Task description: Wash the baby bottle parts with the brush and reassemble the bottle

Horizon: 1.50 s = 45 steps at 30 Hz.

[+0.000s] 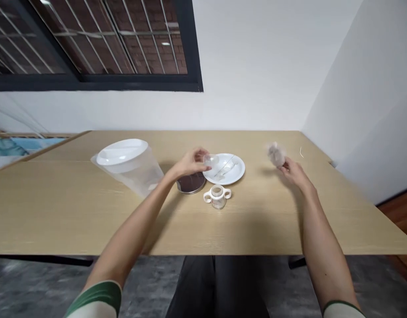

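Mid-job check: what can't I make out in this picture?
Head view, right hand: the greyish thing it holds is blurred; kind unclear.
Head view, dark round object: partly hidden by the left hand.
Head view, plate: its thin items are too small and blurred to name.
Head view, window: cut off by the top edge.

Clear cup-shaped piece (210, 160), greyish lump (275, 154)
I hold the rounded see-through piece up mid-scene, the blurred lump up at right.

The left forearm (139, 225) slanted forward and inward, the left hand (190, 163) curved in a thumb-and-finger pinch; the right forearm (322, 238) angled forward and leftward, the right hand (292, 172) curled in a grip.
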Available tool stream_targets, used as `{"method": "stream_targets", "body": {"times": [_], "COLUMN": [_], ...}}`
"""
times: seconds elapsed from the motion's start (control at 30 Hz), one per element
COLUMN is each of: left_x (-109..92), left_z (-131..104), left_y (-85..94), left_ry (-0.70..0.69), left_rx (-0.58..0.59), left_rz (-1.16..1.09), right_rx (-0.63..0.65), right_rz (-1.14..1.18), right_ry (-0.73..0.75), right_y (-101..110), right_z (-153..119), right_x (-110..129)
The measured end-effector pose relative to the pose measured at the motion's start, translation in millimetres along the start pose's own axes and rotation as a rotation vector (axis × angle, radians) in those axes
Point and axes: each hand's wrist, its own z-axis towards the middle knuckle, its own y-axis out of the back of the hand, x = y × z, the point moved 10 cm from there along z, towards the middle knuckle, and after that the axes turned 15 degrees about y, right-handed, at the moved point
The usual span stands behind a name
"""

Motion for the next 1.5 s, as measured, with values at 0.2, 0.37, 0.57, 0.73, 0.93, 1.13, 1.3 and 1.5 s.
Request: {"method": "stream_targets", "body": {"times": [0.2,0.37,0.57,0.73,0.93,1.13,1.3,1.5], "left_x": [42,60,60,58,59,65,71,72], "left_z": [-19,-24,-43,-49,-50,-50,-49,-48], "left_y": [-0.3,-4.9,3.7,0.8,0.2,0.2,0.6,0.2], "left_ry": [-0.003,-0.002,-0.022,-0.021,-0.049,-0.003,0.001,-0.029], "left_rx": [-0.118,-0.178,-0.309,-0.323,-0.386,-0.392,-0.401,-0.387], "left_rz": [-0.498,-0.548,-0.521,-0.549,-0.618,-0.620,-0.642,-0.667], "right_rx": [-0.243,-0.162,-0.059,-0.023,-0.062,-0.084,-0.121,-0.089], "right_rz": [-0.036,0.045,-0.067,-0.118,-0.131,-0.166,-0.187,-0.245], "right_ry": [0.117,0.139,0.198,0.131,0.124,0.102,0.102,0.029], "right_y": [-12,-39,-57,-69,-71,-61,-55,-53], "right_z": [16,17,15,9,3,9,10,8], "right_x": [71,112,126,112,114,133,132,123]}}
